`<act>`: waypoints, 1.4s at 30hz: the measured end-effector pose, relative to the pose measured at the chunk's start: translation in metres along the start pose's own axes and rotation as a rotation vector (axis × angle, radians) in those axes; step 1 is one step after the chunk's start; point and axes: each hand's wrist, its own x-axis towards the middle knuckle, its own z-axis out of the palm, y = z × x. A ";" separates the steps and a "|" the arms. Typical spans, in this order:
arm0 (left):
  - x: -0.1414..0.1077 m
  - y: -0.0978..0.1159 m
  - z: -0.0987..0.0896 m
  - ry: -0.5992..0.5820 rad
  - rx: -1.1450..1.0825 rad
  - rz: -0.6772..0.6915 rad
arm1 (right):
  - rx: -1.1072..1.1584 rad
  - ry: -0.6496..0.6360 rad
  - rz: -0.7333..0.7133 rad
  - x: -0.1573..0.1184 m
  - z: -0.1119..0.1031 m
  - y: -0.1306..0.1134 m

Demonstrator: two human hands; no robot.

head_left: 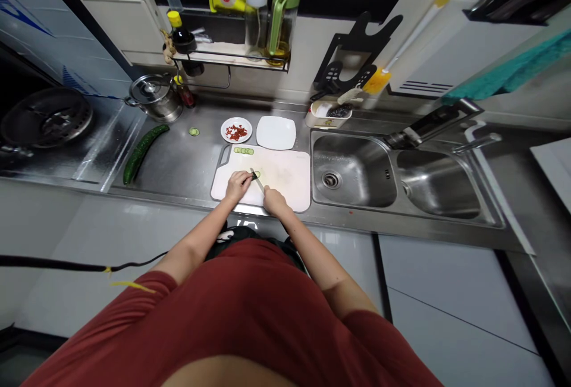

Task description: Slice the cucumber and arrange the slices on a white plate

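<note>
My right hand is closed round the handle of a knife over the white cutting board. The blade points up and to the left, beside a small dark green piece of cucumber. On the left of the blade, my left hand holds that piece with its fingertips. A pale slice lies just right of the blade. Several cucumber slices lie in a row near the board's top left corner.
Behind the board are a plate of chopped red pieces and a bare white plate. A whole cucumber, cucumber ends and a steel pot stand left. A double sink adjoins the board's right side.
</note>
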 end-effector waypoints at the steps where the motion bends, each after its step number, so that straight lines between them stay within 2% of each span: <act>1: 0.000 0.000 0.000 -0.003 0.003 -0.006 | -0.001 -0.007 0.003 -0.002 0.000 0.000; 15: 0.000 0.001 0.000 -0.011 -0.005 -0.006 | 0.001 -0.034 0.019 -0.018 0.006 0.009; 24: 0.001 0.003 -0.003 -0.012 -0.022 -0.021 | -0.009 -0.055 0.003 -0.034 0.007 0.027; 28: 0.002 0.004 -0.005 -0.012 -0.046 -0.048 | 0.027 0.012 0.012 -0.040 0.004 0.040; 35: 0.003 0.004 -0.006 0.023 -0.105 -0.095 | 0.083 0.170 0.208 -0.033 -0.009 0.066; 42: 0.005 0.003 -0.006 0.013 -0.095 -0.125 | 0.100 0.210 0.279 -0.021 -0.013 0.068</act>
